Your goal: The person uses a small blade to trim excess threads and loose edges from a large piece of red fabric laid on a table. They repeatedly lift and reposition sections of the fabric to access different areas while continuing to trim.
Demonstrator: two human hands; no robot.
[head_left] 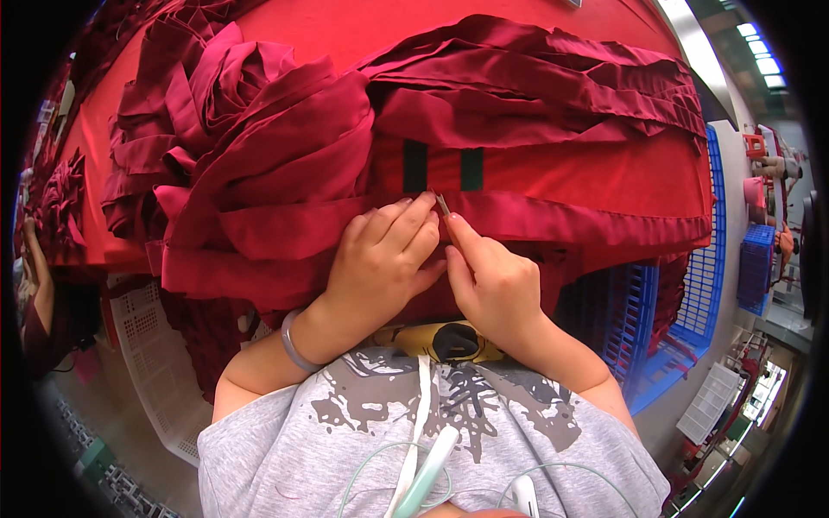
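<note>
My left hand [384, 255] presses down on a folded band of dark red fabric [553, 220], its fingertips at the band's upper edge. My right hand [492, 281] pinches a small thin metal tool [442, 205], whose tip touches the cloth just below two dark green rectangular patches [442, 167]. The two hands touch each other. A grey bracelet [292, 344] circles my left wrist.
A big heap of crumpled red fabric pieces [242, 138] lies to the left on the red-covered table [112, 112]. More folded red strips [535, 78] lie behind. A blue plastic crate [691, 293] stands on the right, a white crate [147, 345] lower left. Another person [34, 285] is at the left edge.
</note>
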